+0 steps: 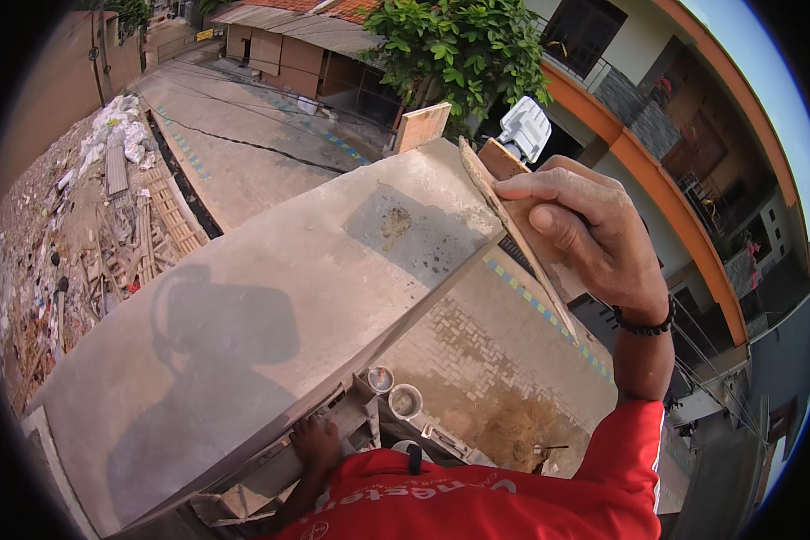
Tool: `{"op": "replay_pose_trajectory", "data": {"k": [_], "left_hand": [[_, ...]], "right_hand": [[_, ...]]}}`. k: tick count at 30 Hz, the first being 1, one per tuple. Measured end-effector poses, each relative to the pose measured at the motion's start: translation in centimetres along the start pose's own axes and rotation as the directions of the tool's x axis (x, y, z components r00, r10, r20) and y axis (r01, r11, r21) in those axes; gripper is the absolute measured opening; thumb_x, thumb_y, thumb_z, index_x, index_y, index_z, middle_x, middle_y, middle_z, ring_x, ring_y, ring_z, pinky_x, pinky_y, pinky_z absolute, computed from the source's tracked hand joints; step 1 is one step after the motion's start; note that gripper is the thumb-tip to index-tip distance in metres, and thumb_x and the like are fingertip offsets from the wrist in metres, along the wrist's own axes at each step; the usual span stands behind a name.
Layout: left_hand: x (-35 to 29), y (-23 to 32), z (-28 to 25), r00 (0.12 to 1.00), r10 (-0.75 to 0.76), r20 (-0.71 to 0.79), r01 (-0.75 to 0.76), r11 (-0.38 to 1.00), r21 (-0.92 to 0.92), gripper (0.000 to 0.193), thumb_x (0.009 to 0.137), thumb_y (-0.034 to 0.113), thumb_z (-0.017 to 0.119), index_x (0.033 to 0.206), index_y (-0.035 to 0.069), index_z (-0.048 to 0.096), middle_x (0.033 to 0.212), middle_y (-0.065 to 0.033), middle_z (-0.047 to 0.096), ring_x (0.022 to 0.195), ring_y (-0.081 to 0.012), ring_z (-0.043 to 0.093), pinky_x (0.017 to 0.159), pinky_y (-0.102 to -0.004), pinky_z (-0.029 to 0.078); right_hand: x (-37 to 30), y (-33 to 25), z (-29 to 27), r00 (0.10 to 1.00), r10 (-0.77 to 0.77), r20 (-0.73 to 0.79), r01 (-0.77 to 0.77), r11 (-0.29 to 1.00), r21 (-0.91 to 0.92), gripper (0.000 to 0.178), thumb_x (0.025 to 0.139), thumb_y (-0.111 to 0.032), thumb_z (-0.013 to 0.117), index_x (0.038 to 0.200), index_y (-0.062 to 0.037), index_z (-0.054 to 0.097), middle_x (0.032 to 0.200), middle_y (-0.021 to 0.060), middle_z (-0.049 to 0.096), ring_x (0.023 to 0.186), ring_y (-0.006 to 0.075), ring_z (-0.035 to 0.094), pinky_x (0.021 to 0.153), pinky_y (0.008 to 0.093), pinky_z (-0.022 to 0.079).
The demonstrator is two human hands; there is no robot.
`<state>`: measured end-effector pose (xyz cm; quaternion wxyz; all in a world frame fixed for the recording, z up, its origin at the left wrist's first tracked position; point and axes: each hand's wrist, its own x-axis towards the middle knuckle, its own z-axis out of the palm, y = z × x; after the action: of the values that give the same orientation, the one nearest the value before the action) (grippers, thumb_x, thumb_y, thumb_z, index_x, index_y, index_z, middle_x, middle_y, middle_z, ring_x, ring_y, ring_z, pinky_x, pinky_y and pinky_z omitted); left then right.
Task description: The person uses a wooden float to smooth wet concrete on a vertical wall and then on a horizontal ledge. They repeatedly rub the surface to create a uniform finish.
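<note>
My right hand (594, 234) is raised over the far right end of a grey concrete slab (279, 243). Its thumb and forefinger grip a narrow wooden board (520, 236), whose long edge looks rough and caked with cement. The board is tilted, lying across the slab's end corner. A darker, damp-looking patch (405, 236) with lumps of mortar (394, 223) is on the slab beside it. Low down, my left hand (317, 443) rests on timber just under the slab's near edge. Its fingers are partly hidden in shadow.
Below stand two buckets (406, 401) by a paved yard with a sand heap (513, 427). Rubble and scrap timber (90, 270) cover the ground at left. Upright boards (423, 127) stand at the slab's far end, near a tree (459, 49). The slab edge drops away steeply.
</note>
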<state>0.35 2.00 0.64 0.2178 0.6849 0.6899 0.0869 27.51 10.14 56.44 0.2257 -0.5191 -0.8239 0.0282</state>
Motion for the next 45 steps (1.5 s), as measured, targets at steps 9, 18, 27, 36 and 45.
{"op": "replay_pose_trajectory", "data": {"k": [9, 18, 27, 36, 45], "left_hand": [[0.2, -0.5, 1.3, 0.999, 0.026, -0.020, -0.025, 0.998, 0.060, 0.057, 0.090, 0.047, 0.059, 0.122, 0.000, 0.062, 0.124, -0.0218, 0.059, 0.119, -0.0395, 0.052, 0.102, -0.0532, 0.039], [0.3, -1.2, 1.1, 0.993, 0.097, -0.064, -0.091, 0.991, 0.093, 0.050, 0.088, 0.044, 0.062, 0.110, 0.000, 0.064, 0.113, -0.0212, 0.062, 0.110, -0.0396, 0.057, 0.096, -0.0539, 0.041], [0.7, -1.3, 1.1, 0.990, 0.106, -0.096, -0.093, 0.987, 0.129, 0.049, 0.086, 0.041, 0.062, 0.103, -0.004, 0.065, 0.106, -0.0258, 0.064, 0.105, -0.0437, 0.059, 0.093, -0.0552, 0.044], [0.4, -0.9, 0.9, 0.996, 0.090, -0.020, -0.086, 0.985, 0.152, 0.052, 0.090, 0.045, 0.057, 0.109, -0.002, 0.064, 0.110, -0.0257, 0.064, 0.105, -0.0439, 0.059, 0.094, -0.0540, 0.045], [0.4, -1.0, 0.8, 0.992, 0.109, -0.058, -0.096, 0.977, 0.192, 0.050, 0.091, 0.045, 0.057, 0.106, -0.003, 0.063, 0.109, -0.0260, 0.063, 0.105, -0.0439, 0.059, 0.094, -0.0543, 0.044]], "right_hand": [[-11.6, 8.2, 12.2, 0.699, 0.236, -0.675, -0.337, 0.941, -0.020, 0.040, 0.090, -0.011, 0.068, 0.129, -0.0002, 0.065, 0.093, 0.0129, 0.063, 0.078, 0.0203, 0.060, 0.070, 0.0331, 0.049], [-7.2, 9.1, 16.5, 0.623, 0.294, -0.725, -0.283, 0.949, 0.141, 0.051, 0.086, -0.003, 0.065, 0.137, -0.0045, 0.061, 0.087, 0.0131, 0.054, 0.071, 0.0262, 0.057, 0.065, 0.0370, 0.048], [-9.6, 9.7, 19.2, 0.644, 0.246, -0.724, -0.148, 0.969, 0.198, 0.052, 0.084, 0.000, 0.067, 0.135, -0.0064, 0.062, 0.084, 0.0147, 0.054, 0.067, 0.0303, 0.059, 0.061, 0.0398, 0.050], [-8.7, 9.7, 21.2, 0.676, 0.209, -0.707, -0.176, 0.977, 0.121, 0.055, 0.081, 0.001, 0.069, 0.135, -0.0073, 0.062, 0.086, 0.0137, 0.052, 0.069, 0.0292, 0.056, 0.060, 0.0401, 0.048], [-6.8, 9.3, 15.8, 0.584, 0.237, -0.776, -0.103, 0.970, 0.219, 0.049, 0.087, 0.000, 0.065, 0.135, -0.0046, 0.061, 0.088, 0.0135, 0.053, 0.069, 0.0294, 0.056, 0.061, 0.0374, 0.049]]}}
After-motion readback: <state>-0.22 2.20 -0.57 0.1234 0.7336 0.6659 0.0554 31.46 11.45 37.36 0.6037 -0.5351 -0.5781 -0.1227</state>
